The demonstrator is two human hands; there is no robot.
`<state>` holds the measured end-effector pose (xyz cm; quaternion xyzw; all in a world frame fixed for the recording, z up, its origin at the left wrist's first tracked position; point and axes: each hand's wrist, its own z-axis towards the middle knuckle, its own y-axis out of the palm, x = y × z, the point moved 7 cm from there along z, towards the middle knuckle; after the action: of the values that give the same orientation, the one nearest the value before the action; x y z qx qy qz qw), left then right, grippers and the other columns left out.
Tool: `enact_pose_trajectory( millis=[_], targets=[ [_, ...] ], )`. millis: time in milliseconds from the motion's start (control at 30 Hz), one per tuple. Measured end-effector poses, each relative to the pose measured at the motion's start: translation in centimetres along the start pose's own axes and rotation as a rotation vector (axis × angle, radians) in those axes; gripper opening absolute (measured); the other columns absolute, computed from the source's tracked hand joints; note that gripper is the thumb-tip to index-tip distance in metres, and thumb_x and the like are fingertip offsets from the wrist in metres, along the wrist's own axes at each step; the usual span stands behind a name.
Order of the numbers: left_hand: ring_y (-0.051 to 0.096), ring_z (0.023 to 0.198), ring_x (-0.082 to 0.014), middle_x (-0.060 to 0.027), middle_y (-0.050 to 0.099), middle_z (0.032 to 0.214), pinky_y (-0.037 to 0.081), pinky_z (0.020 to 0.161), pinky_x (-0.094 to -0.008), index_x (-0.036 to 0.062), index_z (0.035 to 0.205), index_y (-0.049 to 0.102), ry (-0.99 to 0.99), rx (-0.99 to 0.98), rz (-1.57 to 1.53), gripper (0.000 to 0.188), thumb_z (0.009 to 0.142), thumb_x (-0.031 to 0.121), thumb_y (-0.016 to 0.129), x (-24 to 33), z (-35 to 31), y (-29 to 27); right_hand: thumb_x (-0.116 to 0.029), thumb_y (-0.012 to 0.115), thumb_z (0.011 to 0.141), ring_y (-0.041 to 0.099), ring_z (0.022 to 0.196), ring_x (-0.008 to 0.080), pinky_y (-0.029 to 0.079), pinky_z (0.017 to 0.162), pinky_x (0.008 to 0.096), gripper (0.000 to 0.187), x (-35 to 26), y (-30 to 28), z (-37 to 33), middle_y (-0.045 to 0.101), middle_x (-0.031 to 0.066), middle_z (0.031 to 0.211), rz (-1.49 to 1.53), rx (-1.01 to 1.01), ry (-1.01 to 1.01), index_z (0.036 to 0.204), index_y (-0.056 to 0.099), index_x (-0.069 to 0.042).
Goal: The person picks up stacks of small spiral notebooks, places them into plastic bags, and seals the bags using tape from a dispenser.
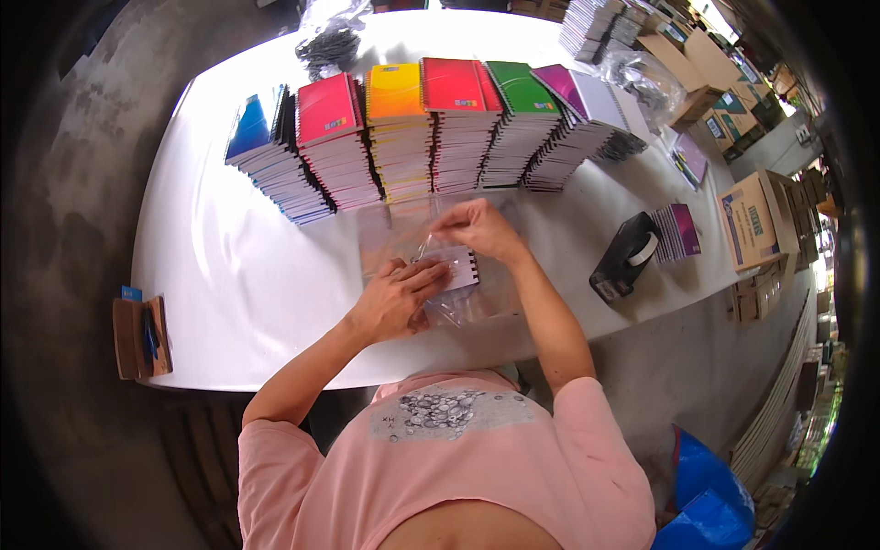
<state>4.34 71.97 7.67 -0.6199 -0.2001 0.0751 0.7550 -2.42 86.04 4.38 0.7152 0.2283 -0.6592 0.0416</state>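
Close in front of me a small spiral-bound notebook (465,266), white face up, lies in clear plastic on the table, its black coil to the right. My left hand (396,295) rests on it with fingers laid flat and side by side. Just beyond, my right hand (478,229) is closed in a pinch on the clear plastic bag (449,312), lifting a wrinkled bit of it above the notebook. More clear plastic sheets (376,243) spread beneath both hands. Part of the notebook is hidden by my left fingers.
Tall notebook stacks stand in a row beyond my hands: blue (255,124), pink (327,105), yellow (394,90), red (454,84), green (522,87) and purple (561,87). At right are a black tape dispenser (623,261) and small purple notebooks (676,234). A brown holder (128,339) sits at the left edge.
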Motion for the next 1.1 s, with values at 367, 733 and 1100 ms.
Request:
enact_pose_trajectory(
  millis=[367,733,1100],
  targets=[
    [0.016,0.138,-0.0254,-0.0031,0.022,0.148,0.018,0.100,-0.0621,0.0257,0.128,0.044,0.043,-0.137,-0.104,0.084,0.049,0.030,0.073,-1.5,0.8,0.2,-0.040,0.060,0.083,0.055,0.096,0.0356,0.043,0.082,0.0428,0.039,13.1,-16.6,-30.4,0.060,0.0170,0.103,-0.652,1.667,0.543,0.104,0.060,-0.007],
    [0.007,0.139,-0.0324,0.0040,0.016,0.151,0.008,0.099,-0.0687,0.0461,0.133,0.034,-0.018,-0.221,0.013,0.104,0.041,0.033,0.080,-1.9,1.0,1.2,-0.041,0.063,0.082,0.048,0.102,0.0173,0.039,0.076,0.0462,0.034,14.6,-12.5,-29.3,0.057,0.0024,0.108,0.971,1.462,0.088,0.105,0.062,-0.017],
    [0.002,0.139,-0.0354,0.0056,0.009,0.152,0.008,0.101,-0.0692,0.0527,0.134,0.025,0.023,-0.269,0.102,0.110,0.043,0.032,0.082,-1.6,0.8,0.8,-0.016,0.067,0.078,0.049,0.055,0.0025,0.033,0.042,0.0177,0.027,1.5,-8.7,-18.7,0.062,0.0013,0.065,-0.019,0.855,0.313,0.105,0.067,-0.010]
  ],
)
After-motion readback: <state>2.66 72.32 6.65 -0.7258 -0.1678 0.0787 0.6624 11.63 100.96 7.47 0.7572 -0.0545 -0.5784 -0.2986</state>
